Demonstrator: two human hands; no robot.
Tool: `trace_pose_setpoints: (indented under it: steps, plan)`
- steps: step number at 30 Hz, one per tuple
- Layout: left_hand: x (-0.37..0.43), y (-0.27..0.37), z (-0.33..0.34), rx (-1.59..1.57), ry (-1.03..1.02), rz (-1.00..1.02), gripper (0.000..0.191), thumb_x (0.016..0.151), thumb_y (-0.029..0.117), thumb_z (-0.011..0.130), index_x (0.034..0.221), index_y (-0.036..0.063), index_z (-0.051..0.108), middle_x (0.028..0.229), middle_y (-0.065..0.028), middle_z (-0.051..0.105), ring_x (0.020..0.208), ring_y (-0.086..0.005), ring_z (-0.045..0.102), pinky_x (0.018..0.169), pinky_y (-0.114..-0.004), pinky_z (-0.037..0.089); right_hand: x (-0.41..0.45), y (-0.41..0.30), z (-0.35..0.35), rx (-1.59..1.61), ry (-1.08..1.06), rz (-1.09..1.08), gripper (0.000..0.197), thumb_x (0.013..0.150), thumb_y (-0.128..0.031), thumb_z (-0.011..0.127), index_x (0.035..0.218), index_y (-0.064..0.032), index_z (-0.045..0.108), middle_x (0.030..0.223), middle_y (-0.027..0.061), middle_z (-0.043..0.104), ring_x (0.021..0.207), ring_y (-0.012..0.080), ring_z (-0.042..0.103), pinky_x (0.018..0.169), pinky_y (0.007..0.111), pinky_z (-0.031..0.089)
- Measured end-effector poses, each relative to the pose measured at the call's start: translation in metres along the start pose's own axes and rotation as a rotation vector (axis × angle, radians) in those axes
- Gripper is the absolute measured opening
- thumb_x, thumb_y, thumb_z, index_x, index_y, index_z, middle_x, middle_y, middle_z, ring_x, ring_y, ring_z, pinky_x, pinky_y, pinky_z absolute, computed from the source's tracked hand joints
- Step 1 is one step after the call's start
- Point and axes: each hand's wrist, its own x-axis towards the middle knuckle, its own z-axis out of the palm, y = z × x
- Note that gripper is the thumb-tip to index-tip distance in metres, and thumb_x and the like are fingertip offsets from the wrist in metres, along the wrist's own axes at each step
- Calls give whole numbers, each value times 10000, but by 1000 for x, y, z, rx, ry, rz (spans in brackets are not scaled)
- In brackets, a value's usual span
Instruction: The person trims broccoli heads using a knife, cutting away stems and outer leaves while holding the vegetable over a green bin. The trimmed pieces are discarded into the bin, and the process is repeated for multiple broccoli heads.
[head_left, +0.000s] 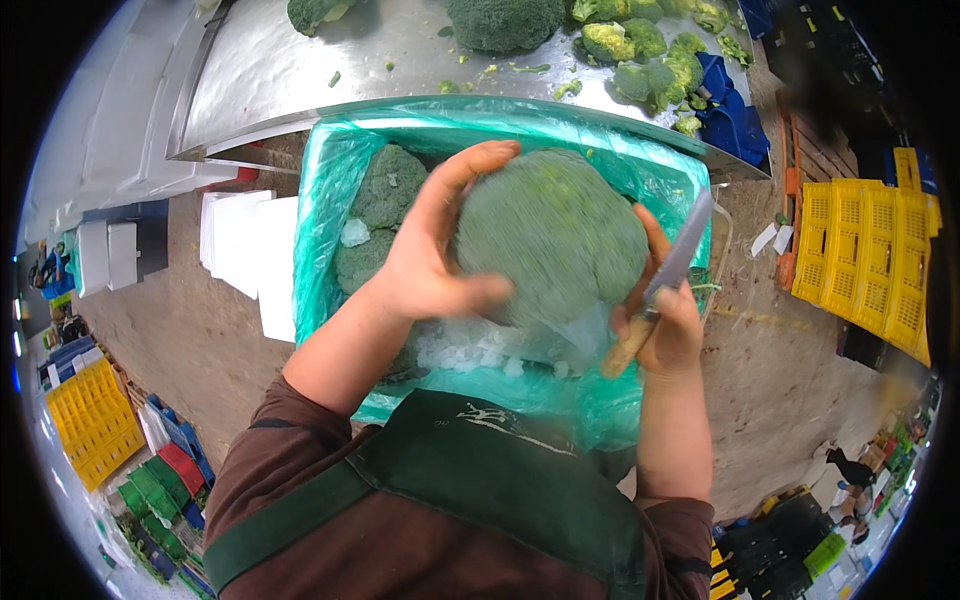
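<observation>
A large broccoli head is between my two hands, slightly blurred, above a box lined with green plastic film. My left hand grips its left side, thumb in front and fingers over the far edge. Against its right side, my right hand also holds a knife with a wooden handle, blade pointing up and away. Inside the box, broccoli heads lie along the left side. Crushed ice covers part of the near side.
Beyond the box stands a steel table bearing a broccoli head, cut florets and a blue cloth or plastic piece. White panels stand at left. Stacked yellow crates are at right, beside an orange pallet.
</observation>
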Motion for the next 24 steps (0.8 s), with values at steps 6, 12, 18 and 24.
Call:
trace_pose_setpoints:
  steps: [6, 12, 18, 24]
  plan:
    - [-5, 0, 19, -407, 190, -151, 1213, 651, 264, 859, 1548, 68, 66, 1573, -207, 154, 1442, -355, 237, 1161, -498, 216, 7, 13, 32, 101, 4, -153, 843, 743, -213, 774, 1450, -28, 353, 1257, 142, 554, 1115, 240, 581, 903, 377, 515]
    - [-14, 12, 38, -675, 119, -511, 926, 796, 466, 731, 1488, 36, 292, 1463, -136, 421, 1359, -266, 407, 1122, -426, 335, 5, 17, 24, -188, 61, -112, 759, 788, -167, 715, 1453, -45, 370, 1301, 140, 537, 1166, 272, 582, 927, 399, 499]
    - [80, 32, -2, -832, 397, -295, 550, 988, 422, 490, 1403, 67, 427, 1398, -128, 508, 1288, -310, 486, 1096, -500, 378, 10, 8, 20, -363, 249, -133, 482, 951, -224, 605, 1386, -63, 473, 1221, 132, 595, 941, 211, 668, 643, 268, 484]
    - [112, 8, -40, -267, 15, -191, 564, 951, 435, 557, 1392, 92, 485, 1328, -173, 560, 1196, -298, 566, 1024, -426, 454, -7, 6, 7, -365, 359, -191, 439, 948, -249, 616, 1298, 3, 533, 1124, 150, 655, 829, 144, 656, 553, 200, 414]
